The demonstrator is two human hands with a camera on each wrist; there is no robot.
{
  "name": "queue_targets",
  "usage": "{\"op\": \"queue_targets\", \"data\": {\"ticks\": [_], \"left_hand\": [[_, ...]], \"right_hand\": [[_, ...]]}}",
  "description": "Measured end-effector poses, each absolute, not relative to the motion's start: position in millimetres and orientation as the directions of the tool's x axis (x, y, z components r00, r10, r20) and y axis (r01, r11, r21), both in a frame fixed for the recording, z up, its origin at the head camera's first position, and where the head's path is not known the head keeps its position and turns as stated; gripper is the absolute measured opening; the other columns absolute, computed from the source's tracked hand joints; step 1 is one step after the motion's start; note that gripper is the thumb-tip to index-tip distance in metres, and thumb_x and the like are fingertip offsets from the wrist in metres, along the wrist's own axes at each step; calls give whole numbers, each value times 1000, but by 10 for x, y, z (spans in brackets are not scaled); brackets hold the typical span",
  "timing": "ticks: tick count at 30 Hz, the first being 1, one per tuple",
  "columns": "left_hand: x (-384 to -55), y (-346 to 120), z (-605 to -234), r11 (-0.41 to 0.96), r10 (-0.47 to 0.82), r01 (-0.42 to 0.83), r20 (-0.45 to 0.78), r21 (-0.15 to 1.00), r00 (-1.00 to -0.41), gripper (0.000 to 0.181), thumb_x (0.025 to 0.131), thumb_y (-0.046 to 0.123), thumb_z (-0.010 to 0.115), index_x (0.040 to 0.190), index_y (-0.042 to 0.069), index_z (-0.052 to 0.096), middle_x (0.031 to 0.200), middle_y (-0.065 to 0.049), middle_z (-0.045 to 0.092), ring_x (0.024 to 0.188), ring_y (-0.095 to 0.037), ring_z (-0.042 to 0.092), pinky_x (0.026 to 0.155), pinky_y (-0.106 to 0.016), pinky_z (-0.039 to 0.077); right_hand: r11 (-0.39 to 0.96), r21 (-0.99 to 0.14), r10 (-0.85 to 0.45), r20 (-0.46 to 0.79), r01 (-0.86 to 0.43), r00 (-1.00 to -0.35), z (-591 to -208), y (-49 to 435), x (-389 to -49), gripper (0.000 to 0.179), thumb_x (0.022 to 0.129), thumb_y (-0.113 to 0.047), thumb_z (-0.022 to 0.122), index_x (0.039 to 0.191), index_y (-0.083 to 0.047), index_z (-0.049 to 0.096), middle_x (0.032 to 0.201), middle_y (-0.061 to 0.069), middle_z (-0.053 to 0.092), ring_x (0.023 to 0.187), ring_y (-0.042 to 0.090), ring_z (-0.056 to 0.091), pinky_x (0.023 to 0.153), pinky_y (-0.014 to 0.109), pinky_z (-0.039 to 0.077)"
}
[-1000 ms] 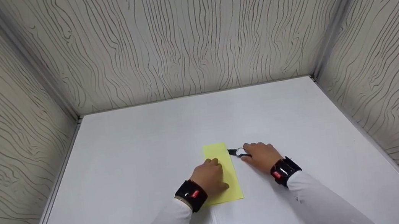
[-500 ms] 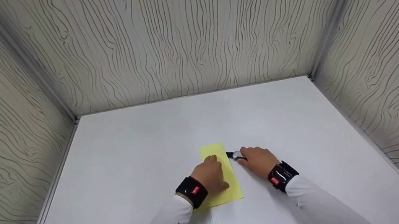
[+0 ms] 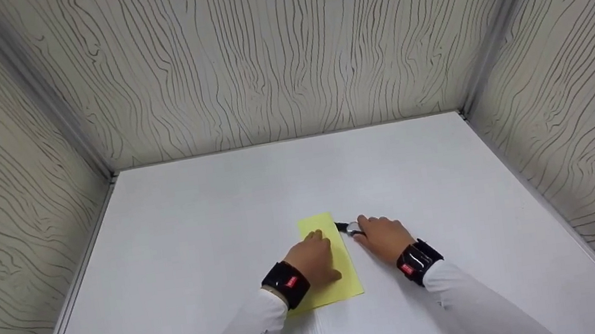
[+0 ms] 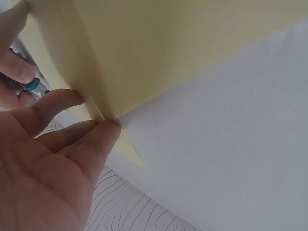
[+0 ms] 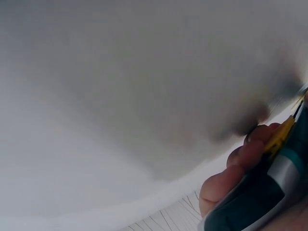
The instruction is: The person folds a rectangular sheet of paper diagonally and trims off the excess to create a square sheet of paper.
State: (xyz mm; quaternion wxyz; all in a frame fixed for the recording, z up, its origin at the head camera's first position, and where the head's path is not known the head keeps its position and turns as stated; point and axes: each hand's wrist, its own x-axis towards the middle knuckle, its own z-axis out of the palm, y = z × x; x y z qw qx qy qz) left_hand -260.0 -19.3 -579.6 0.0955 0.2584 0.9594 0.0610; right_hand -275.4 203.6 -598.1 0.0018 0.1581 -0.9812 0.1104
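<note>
A folded yellow sheet of paper [image 3: 349, 275] lies on the white table. In the head view my left hand [image 3: 311, 260] rests on it, thumb spread apart from the fingers; in the left wrist view the fingertips touch the paper beside a crease. My right hand [image 3: 387, 237] grips a small tool [image 3: 351, 228] at the sheet's right edge. Its dark, narrow end meets that edge in the head view, with a rounded silvery part behind. The right wrist view shows the tool's dark teal body [image 5: 255, 199], grey band and yellow part; cannot tell its exact kind.
The white table [image 3: 195, 220] reaches to a back wall [image 3: 271, 55] with a wood-grain pattern. Similar panels stand on the left and right, joined by grey corner posts [image 3: 502, 19]. Black bands [image 3: 287, 284] circle both wrists.
The tool and my right hand have shifted slightly left along with the view. The left hand stays on the paper, whose lower left part shows more beneath the wrist.
</note>
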Motion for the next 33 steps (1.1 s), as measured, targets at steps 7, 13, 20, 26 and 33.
{"op": "queue_targets", "data": {"ticks": [7,13,20,26,33], "left_hand": [[-2568,-208,-5762,857,511,490,-139,162,-848,74,88,50,85,137,-2,68,152,-23,61,144,-35,60,114,-43,56],[-2571,-212,-5776,855,512,484,-155,186,-845,75,88,48,85,140,-3,66,156,-25,58,148,-37,56,118,-44,52],[-2581,-222,-5809,855,514,486,-169,180,-841,79,90,50,85,144,-4,64,158,-26,57,150,-37,55,120,-44,51],[-2622,-225,-5876,854,518,493,-176,166,-837,79,89,52,85,143,-2,65,158,-24,58,148,-36,56,118,-44,52],[-2620,-213,-5859,857,514,487,-197,170,-835,81,90,52,83,147,-2,62,160,-24,55,151,-36,54,121,-44,50]], "right_hand": [[931,-210,-296,49,-300,-954,-5987,2023,-2772,28,108,-34,67,112,-7,62,94,17,73,87,42,72,72,61,58],[930,-206,-301,57,-306,-952,-5954,2012,-2780,29,108,-34,67,114,-5,63,93,18,68,85,42,69,70,60,57],[930,-206,-299,54,-304,-953,-6002,2036,-2826,32,109,-35,66,118,-4,64,97,18,69,86,41,69,71,60,58],[932,-211,-294,41,-296,-955,-6003,2013,-2849,31,109,-36,65,116,-6,64,98,17,70,87,40,70,73,60,59],[931,-225,-286,35,-287,-957,-6011,1997,-2876,32,110,-36,65,118,-5,64,96,17,69,85,40,69,73,60,59]]}}
